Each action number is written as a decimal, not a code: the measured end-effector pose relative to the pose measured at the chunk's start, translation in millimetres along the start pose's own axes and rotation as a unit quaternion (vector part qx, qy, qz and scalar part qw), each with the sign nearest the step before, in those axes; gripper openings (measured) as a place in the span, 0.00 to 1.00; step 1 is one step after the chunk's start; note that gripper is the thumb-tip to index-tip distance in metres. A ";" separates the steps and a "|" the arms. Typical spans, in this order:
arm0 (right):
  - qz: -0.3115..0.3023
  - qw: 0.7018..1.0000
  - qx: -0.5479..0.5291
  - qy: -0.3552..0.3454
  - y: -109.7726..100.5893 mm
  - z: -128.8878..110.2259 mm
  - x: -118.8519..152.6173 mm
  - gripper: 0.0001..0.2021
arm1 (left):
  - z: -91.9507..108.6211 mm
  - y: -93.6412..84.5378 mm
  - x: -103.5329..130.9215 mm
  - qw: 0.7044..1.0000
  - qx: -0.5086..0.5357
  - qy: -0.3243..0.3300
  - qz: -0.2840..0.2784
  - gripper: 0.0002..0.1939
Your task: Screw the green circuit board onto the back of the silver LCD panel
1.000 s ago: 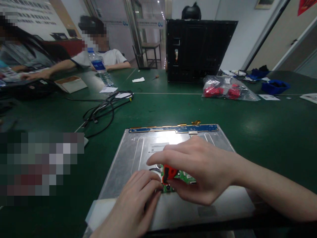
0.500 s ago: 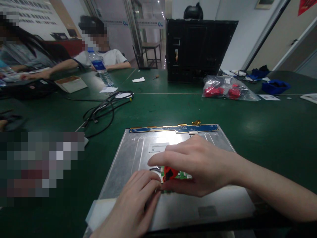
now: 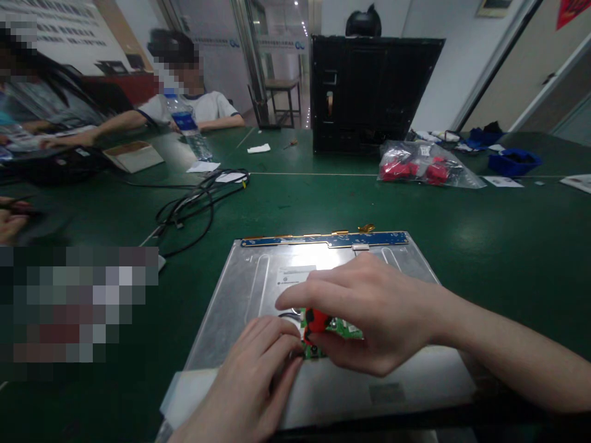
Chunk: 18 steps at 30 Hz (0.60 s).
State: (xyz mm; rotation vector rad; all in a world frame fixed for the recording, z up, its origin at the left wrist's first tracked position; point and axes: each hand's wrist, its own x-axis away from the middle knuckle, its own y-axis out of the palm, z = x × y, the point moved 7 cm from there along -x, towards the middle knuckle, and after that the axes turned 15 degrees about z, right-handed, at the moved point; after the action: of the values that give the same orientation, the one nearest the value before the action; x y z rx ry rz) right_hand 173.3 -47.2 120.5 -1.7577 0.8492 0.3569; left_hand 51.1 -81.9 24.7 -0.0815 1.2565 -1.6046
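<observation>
A silver metal panel point(image 3: 231, 307) lies on the green table, with a blue circuit strip point(image 3: 295, 241) along its far edge. On the panel is a small green circuit board point(image 3: 348, 330). My right hand point(image 3: 369, 307) is closed around a red and black tool handle point(image 3: 317, 321) standing over the board. My left hand point(image 3: 253, 369) rests on the panel, fingers together at the board's left edge; what they pinch, if anything, is hidden. Near them a dark wire point(image 3: 289, 315) runs to the board. A white label point(image 3: 295, 275) is partly covered by my right hand.
A large black panel device point(image 3: 369, 92) stands across the table. Beside it lies a clear bag with red items point(image 3: 425, 166). Black cables point(image 3: 198, 203) and a water bottle point(image 3: 187, 126) are at left. A person in a white shirt point(image 3: 217, 107) sits beyond.
The thumb of my right hand has shifted a little to the right, and the red handle looks turned. More of the green board shows. My left hand has barely moved.
</observation>
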 end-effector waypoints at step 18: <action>-0.006 1.000 -0.004 -0.006 -0.2 0.4 0.5 0.21 | 1.8 -1.3 -3.4 1.000 0.000 0.009 0.024 0.06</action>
State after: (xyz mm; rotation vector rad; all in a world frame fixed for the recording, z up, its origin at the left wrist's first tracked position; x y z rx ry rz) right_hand 173.8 -47.0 120.2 -1.7659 0.8291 0.3617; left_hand 52.8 -80.8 28.2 -0.0358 1.2626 -1.5673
